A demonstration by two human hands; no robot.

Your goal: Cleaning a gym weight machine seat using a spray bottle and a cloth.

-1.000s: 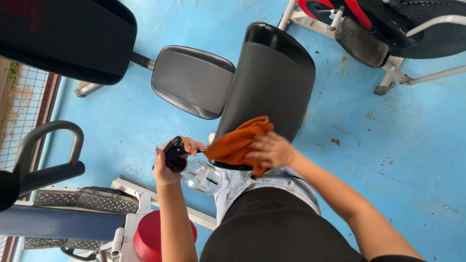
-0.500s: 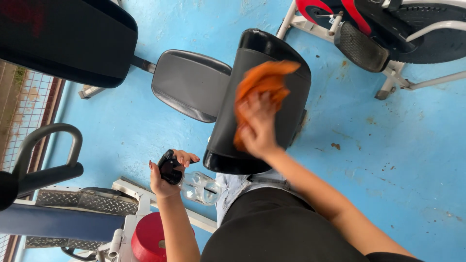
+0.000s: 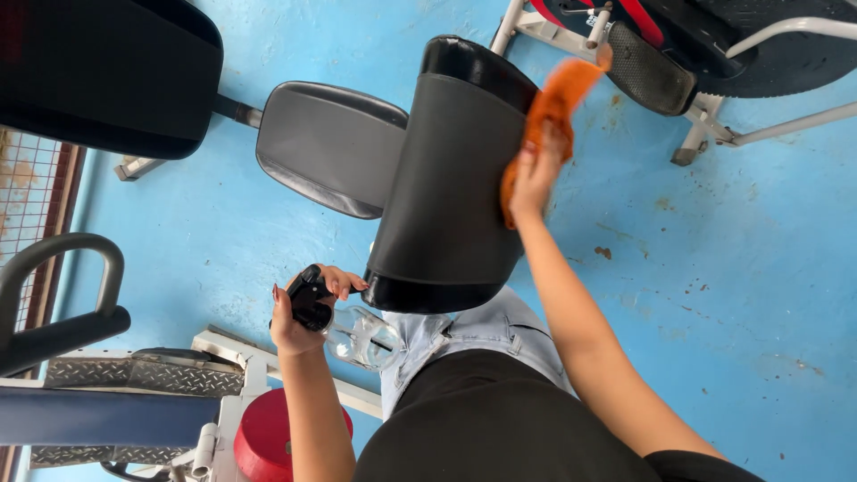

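My right hand presses an orange cloth against the right edge of a black padded bench cushion. The cloth trails upward past the cushion's top corner. My left hand holds a clear spray bottle by its black trigger head, low and left of the cushion's near end. A second grey-black pad lies just left of the cushion.
The floor is painted blue with rust spots. A large black pad fills the top left. An exercise machine with red and white frame stands top right. A metal step and red disc sit at bottom left beside a black handle.
My right hand has carried the orange cloth from near my lap up along the cushion to its upper right edge. My left hand with the bottle has stayed nearly still.
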